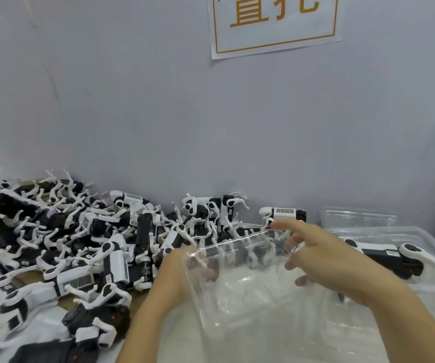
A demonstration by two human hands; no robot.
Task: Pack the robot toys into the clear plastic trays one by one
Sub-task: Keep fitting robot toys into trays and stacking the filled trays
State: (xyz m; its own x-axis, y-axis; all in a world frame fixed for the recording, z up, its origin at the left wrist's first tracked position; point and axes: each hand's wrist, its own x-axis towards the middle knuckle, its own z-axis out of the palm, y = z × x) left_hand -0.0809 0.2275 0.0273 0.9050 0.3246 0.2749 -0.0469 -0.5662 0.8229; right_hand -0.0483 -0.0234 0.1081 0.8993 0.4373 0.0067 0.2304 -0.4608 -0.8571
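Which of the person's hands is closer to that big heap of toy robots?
Left. The left hand holds the clear tray right beside the heap of toy robots; the right hand is at the tray's far side.

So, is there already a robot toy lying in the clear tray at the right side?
Yes, one black-and-white robot dog toy lies inside the clear plastic tray at the right, behind the right hand.
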